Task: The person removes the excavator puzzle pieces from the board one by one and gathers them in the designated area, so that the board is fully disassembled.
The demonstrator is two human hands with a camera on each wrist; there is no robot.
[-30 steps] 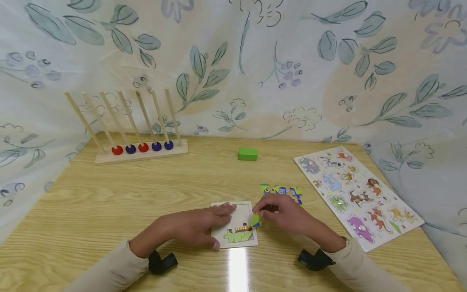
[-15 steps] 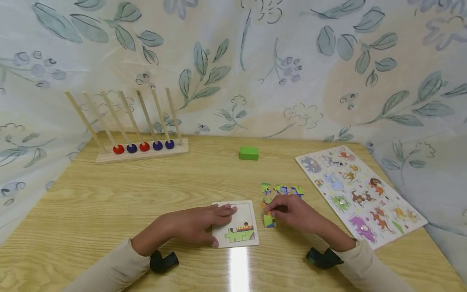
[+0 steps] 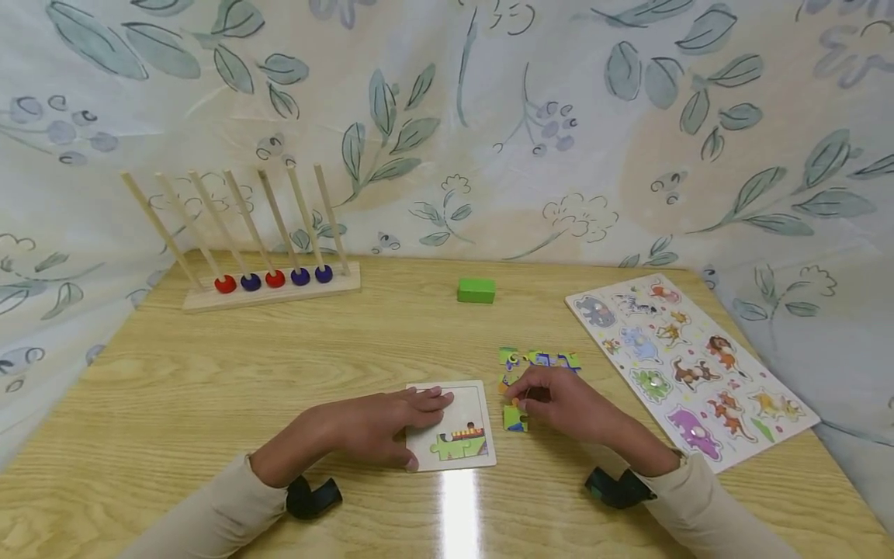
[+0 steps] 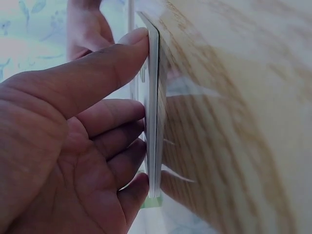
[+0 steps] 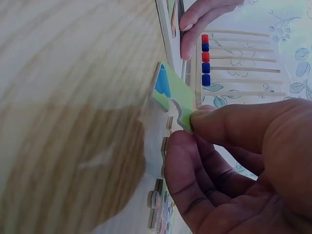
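Observation:
My left hand (image 3: 370, 428) rests on the left side of a small square puzzle board (image 3: 486, 411), its fingers spread over the surface. In the left wrist view the thumb and fingertips touch the board's near face. Some joined green pieces (image 3: 457, 446) lie in the board's lower part. Beside the board, my right hand (image 3: 569, 407) pinches a green and blue puzzle piece (image 5: 170, 90) between thumb and index finger. That piece is tilted off the table in the right wrist view. Behind this hand are several loose puzzle pieces (image 3: 552, 359), partly hidden by it.
A wooden rack with upright rods (image 3: 279, 294) and red and blue beads stands at the back left. A green block (image 3: 476, 291) sits at the back middle. An animal peg puzzle (image 3: 691, 373) lies at the right. A floral cloth (image 3: 447, 116) hangs behind.
My right hand has moved right with the puzzle piece, off the board's right edge to the table beside it. The left hand has stayed on the board.

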